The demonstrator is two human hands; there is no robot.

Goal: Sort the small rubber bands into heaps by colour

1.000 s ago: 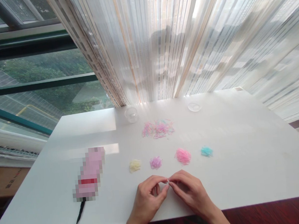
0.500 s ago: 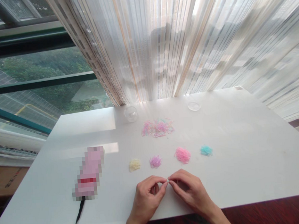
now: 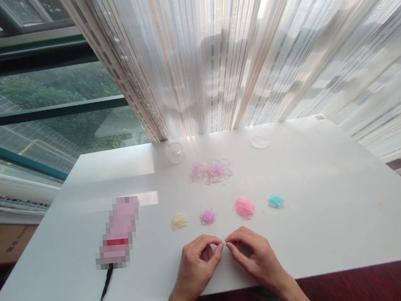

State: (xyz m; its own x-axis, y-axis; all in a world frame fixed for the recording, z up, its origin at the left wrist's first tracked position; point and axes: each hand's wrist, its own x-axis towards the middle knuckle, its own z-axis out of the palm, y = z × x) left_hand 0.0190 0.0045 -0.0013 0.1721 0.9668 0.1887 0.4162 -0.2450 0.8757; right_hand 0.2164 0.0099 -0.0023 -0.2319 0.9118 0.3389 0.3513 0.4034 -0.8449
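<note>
My left hand (image 3: 199, 264) and my right hand (image 3: 253, 253) face each other near the table's front edge. In each, thumb and forefinger are pinched together, and the two pinches almost meet. Anything between the fingertips is too small to make out. Just beyond the hands lie separate piles of thin strips: pale yellow strips (image 3: 180, 221), purple strips (image 3: 208, 217), pink strips (image 3: 244, 207) and turquoise strips (image 3: 275, 201). Farther back, a wider heap of mixed-colour strips (image 3: 210, 171) is spread on the table, mostly pink and purple.
A clear round container (image 3: 175, 152) and a clear shallow lid (image 3: 259, 141) sit at the back of the white table (image 3: 331, 204). To the left lies a pixelated pink object (image 3: 119, 230) with a black strap (image 3: 105, 290). A striped sheer curtain (image 3: 199, 61) hangs behind the table.
Both hands keep the same pinched pose and place. The whole view has shifted very slightly; the piles are unchanged.
</note>
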